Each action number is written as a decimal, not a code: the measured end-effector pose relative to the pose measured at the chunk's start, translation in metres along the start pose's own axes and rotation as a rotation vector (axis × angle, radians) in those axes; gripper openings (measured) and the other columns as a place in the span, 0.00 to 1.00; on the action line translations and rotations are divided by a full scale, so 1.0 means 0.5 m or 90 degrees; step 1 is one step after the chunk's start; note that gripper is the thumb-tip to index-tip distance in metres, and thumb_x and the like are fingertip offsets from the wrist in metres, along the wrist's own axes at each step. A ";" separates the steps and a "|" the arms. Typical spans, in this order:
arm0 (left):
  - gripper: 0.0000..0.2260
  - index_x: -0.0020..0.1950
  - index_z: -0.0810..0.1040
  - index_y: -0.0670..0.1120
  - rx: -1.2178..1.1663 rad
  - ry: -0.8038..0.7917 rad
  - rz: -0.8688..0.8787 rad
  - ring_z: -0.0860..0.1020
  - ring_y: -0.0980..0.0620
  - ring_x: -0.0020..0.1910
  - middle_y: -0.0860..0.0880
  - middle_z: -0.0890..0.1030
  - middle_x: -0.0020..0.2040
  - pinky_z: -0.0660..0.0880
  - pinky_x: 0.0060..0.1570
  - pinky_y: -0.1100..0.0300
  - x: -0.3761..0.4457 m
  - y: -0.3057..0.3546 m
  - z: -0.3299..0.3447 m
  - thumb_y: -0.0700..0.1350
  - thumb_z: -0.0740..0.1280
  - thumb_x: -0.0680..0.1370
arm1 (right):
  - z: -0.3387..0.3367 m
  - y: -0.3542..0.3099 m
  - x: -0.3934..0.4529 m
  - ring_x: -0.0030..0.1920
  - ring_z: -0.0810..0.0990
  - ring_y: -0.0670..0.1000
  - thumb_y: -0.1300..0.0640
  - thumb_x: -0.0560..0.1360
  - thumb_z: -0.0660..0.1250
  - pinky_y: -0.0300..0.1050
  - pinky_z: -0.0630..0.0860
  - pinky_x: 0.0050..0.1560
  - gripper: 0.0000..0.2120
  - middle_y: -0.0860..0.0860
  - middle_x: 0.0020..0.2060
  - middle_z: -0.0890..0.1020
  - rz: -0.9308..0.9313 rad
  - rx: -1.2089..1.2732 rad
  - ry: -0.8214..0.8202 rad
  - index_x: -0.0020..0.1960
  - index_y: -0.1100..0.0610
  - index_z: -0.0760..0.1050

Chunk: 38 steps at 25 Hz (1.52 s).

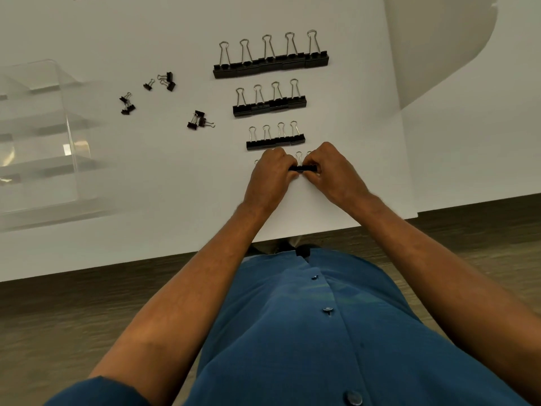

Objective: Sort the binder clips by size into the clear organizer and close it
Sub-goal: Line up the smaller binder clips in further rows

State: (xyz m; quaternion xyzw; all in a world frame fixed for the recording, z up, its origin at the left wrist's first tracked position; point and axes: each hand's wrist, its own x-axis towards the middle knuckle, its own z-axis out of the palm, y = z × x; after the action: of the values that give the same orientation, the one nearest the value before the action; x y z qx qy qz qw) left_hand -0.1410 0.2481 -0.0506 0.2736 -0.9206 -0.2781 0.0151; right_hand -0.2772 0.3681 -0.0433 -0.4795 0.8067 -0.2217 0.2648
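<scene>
Covering nearest clip row [303,168], left hand [270,168], right hand [332,168]

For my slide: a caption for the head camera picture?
Both hands line up binder clips beside a clear organizer.

A white table [175,30] stands over dark wood-grain floor [58,312], evenly lit.

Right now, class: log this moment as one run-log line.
left hand: grips nearest clip row | right hand: grips same row | three larger rows: lined up beyond | organizer: empty, open
</scene>
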 end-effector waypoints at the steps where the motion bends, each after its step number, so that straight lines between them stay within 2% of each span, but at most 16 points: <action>1: 0.08 0.52 0.83 0.46 0.007 0.004 0.002 0.72 0.51 0.48 0.49 0.78 0.45 0.74 0.47 0.53 0.000 -0.002 0.001 0.48 0.72 0.77 | 0.002 0.002 0.001 0.45 0.73 0.45 0.54 0.78 0.72 0.37 0.72 0.45 0.08 0.49 0.49 0.75 -0.009 -0.004 0.000 0.55 0.55 0.79; 7: 0.18 0.60 0.81 0.44 0.025 0.055 -0.011 0.73 0.48 0.52 0.46 0.77 0.53 0.70 0.49 0.59 -0.027 -0.019 -0.022 0.47 0.76 0.73 | 0.001 0.017 0.003 0.50 0.72 0.46 0.56 0.77 0.72 0.42 0.73 0.48 0.10 0.50 0.51 0.75 -0.049 -0.017 0.005 0.58 0.55 0.78; 13: 0.18 0.63 0.79 0.44 -0.032 0.059 -0.075 0.71 0.49 0.54 0.46 0.75 0.55 0.68 0.52 0.65 -0.066 -0.067 -0.032 0.46 0.76 0.74 | 0.001 0.023 0.009 0.51 0.72 0.46 0.57 0.78 0.72 0.40 0.73 0.50 0.11 0.51 0.52 0.76 -0.064 -0.005 -0.008 0.59 0.56 0.78; 17: 0.15 0.60 0.80 0.43 -0.078 0.047 -0.078 0.71 0.51 0.53 0.47 0.75 0.53 0.66 0.52 0.68 -0.062 -0.064 -0.029 0.44 0.75 0.75 | 0.005 0.016 0.013 0.51 0.74 0.47 0.58 0.77 0.72 0.40 0.74 0.50 0.10 0.52 0.52 0.76 -0.072 -0.006 -0.016 0.58 0.56 0.79; 22: 0.11 0.55 0.82 0.43 -0.084 0.035 -0.075 0.71 0.52 0.52 0.47 0.76 0.51 0.66 0.51 0.67 -0.057 -0.067 -0.026 0.44 0.74 0.75 | 0.007 0.009 0.014 0.50 0.73 0.46 0.58 0.77 0.72 0.40 0.74 0.50 0.10 0.51 0.52 0.75 -0.065 0.002 -0.018 0.58 0.56 0.79; 27: 0.10 0.55 0.82 0.43 -0.094 0.016 -0.061 0.70 0.54 0.51 0.48 0.76 0.49 0.69 0.49 0.63 -0.057 -0.069 -0.031 0.44 0.74 0.75 | 0.009 0.010 0.010 0.49 0.72 0.45 0.58 0.78 0.72 0.39 0.73 0.49 0.10 0.51 0.51 0.75 -0.064 0.001 -0.014 0.58 0.56 0.79; 32: 0.10 0.54 0.83 0.44 -0.094 0.006 -0.039 0.69 0.55 0.50 0.49 0.75 0.49 0.68 0.49 0.64 -0.061 -0.071 -0.033 0.44 0.74 0.75 | 0.013 0.010 -0.005 0.49 0.71 0.44 0.58 0.78 0.72 0.39 0.72 0.48 0.10 0.50 0.51 0.75 -0.060 -0.005 -0.014 0.59 0.56 0.79; 38: 0.14 0.58 0.81 0.44 -0.086 0.005 -0.020 0.70 0.52 0.53 0.48 0.76 0.51 0.70 0.50 0.62 -0.072 -0.077 -0.031 0.45 0.75 0.74 | 0.016 -0.001 -0.021 0.50 0.72 0.44 0.56 0.77 0.73 0.42 0.77 0.48 0.14 0.50 0.53 0.75 -0.054 -0.027 0.004 0.61 0.55 0.76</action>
State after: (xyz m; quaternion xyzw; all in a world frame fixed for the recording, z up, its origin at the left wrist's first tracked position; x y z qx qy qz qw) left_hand -0.0885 0.2321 -0.0529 0.2874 -0.8952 -0.3390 0.0329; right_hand -0.2673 0.3763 -0.0469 -0.5184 0.7909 -0.2169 0.2422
